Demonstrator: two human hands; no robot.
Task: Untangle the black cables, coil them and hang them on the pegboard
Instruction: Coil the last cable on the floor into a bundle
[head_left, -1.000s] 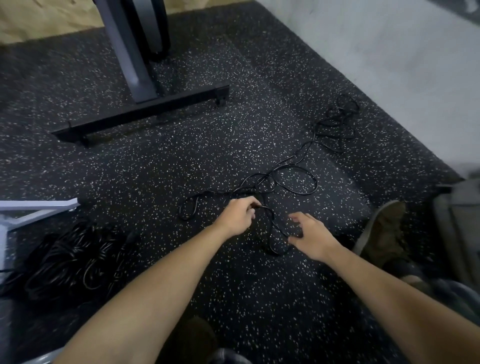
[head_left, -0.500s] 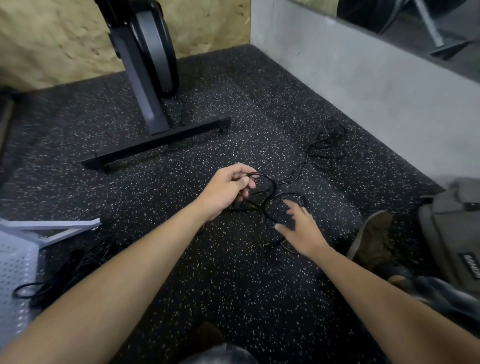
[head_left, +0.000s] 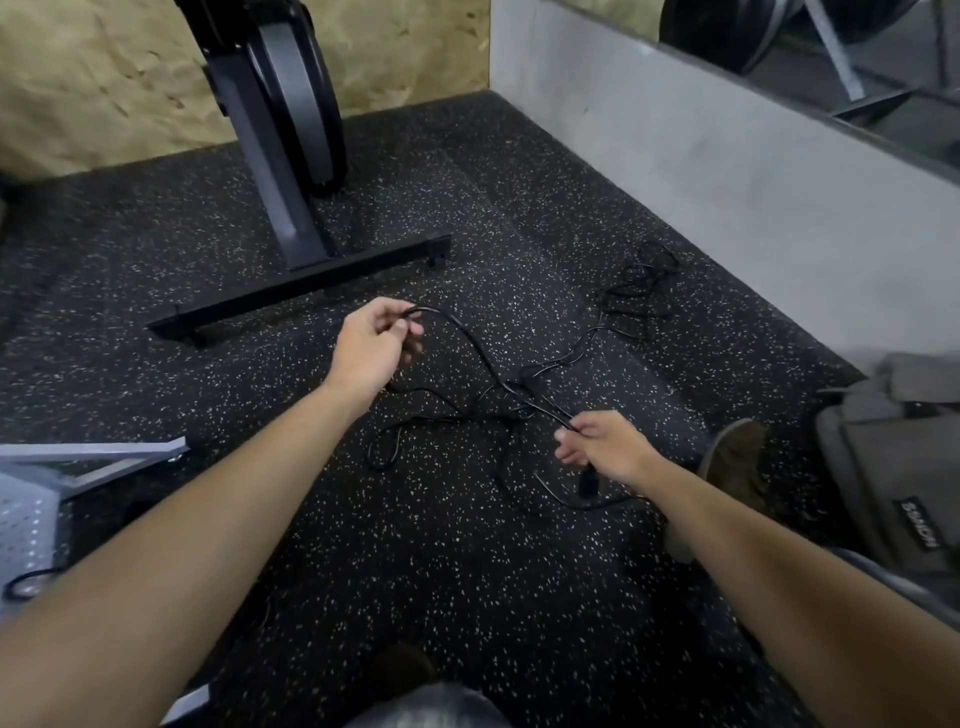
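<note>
A thin black cable (head_left: 470, 343) lies in loose loops on the speckled rubber floor and trails off to a small tangle (head_left: 641, 283) near the grey wall. My left hand (head_left: 371, 345) pinches one stretch of it, lifted above the floor. My right hand (head_left: 605, 444) grips another stretch lower and to the right, with a black plug end (head_left: 588, 480) hanging just below the fist. The cable runs taut-ish between both hands and crosses itself in between. A corner of the white pegboard (head_left: 23, 525) shows at the left edge.
An exercise machine's black foot bar (head_left: 301, 288) and grey post (head_left: 270, 171) stand ahead on the left. A grey bag (head_left: 898, 457) sits at the right by my shoe (head_left: 732, 460). A grey wall (head_left: 727, 171) bounds the right side. Another cable loop (head_left: 28, 582) lies by the pegboard.
My hands have drawn apart: the left rose up and left with the cable, the right pulled down and right, now closed on the cable. The loops between them have opened out.
</note>
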